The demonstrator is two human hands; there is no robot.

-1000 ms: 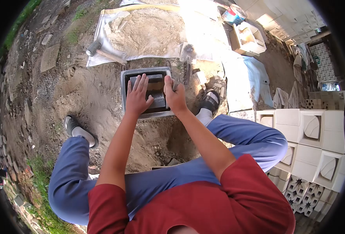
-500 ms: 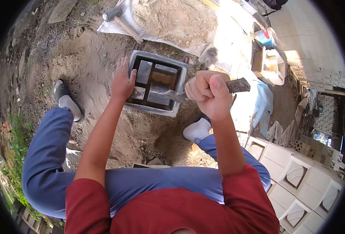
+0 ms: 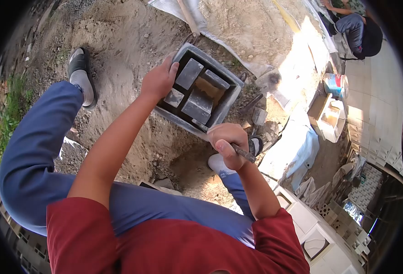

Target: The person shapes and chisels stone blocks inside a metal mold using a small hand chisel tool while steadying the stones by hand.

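A grey rectangular mould (image 3: 232,98) with several dark blocks inside stands tilted in view on the dirt. My left hand (image 3: 159,78) grips its upper left rim, thumb over the edge. By the lower right corner, my right hand (image 3: 229,142) is wrapped round a trowel-like tool (image 3: 244,153); its handle end sticks out to the right, and its blade is mostly hidden at the mould's rim. Inside lie an oblong block (image 3: 189,73) and a curved-faced block (image 3: 197,107).
A wooden hammer handle (image 3: 187,16) lies beyond the mould, beside a sheet heaped with sand (image 3: 242,27). To the right are a bucket (image 3: 336,85), a white mould (image 3: 332,118) and pale blocks (image 3: 301,214). Another person (image 3: 351,28) sits at the upper right.
The view has turned, so the mould looks rotated. My right hand has brought the tool down to the mould's near right corner. My left hand has moved from over the blocks to the left rim.
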